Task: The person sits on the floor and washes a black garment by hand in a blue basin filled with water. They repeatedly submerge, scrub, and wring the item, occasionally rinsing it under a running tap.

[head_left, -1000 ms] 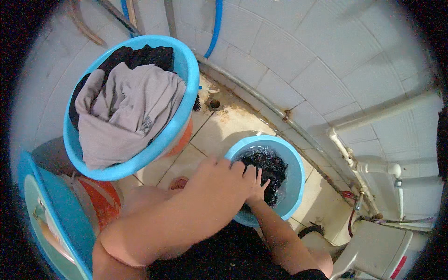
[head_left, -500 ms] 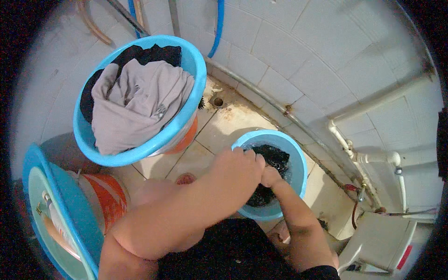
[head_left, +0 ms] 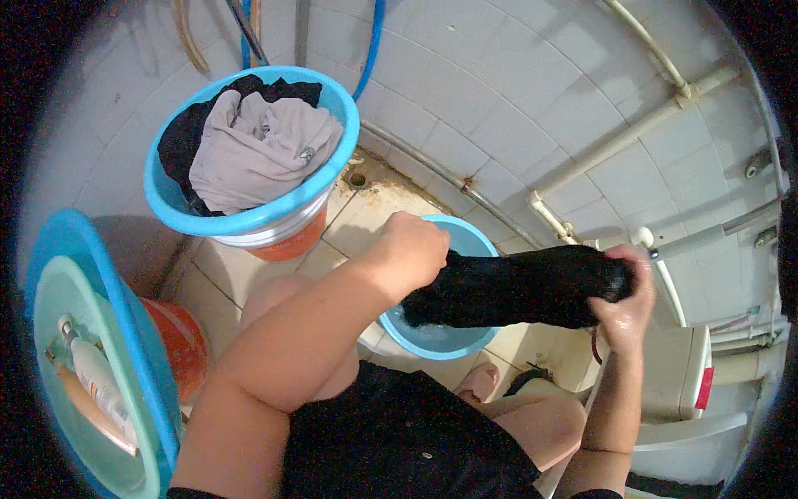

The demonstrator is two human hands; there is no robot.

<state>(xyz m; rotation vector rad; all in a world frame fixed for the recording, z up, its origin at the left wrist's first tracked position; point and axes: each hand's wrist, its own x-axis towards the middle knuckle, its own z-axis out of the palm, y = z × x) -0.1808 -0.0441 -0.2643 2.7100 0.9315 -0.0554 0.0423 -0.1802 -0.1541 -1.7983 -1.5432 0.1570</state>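
A wet black garment point(head_left: 515, 287) is stretched sideways above a light blue basin point(head_left: 436, 349). My left hand point(head_left: 416, 249) is closed on its left end, over the basin. At the right, my right hand point(head_left: 628, 303) wraps round the other end, fingers and thumb on opposite sides, beyond the basin's rim. Part of the cloth hangs low near my left hand. Water shows in the basin under it. The kind of garment cannot be made out.
A larger blue basin point(head_left: 245, 223) with grey and black clothes rests on a bucket point(head_left: 291, 241) at the far left. Nearer left, a pale green basin point(head_left: 71, 279) holds a white bottle point(head_left: 96, 378). Pipes point(head_left: 632, 133) line the tiled wall; a floor drain point(head_left: 357, 179) lies behind.
Both hands were together low in the basin with the black cloth. They have risen and parted, the right hand moving far right, and the garment now spans between them.
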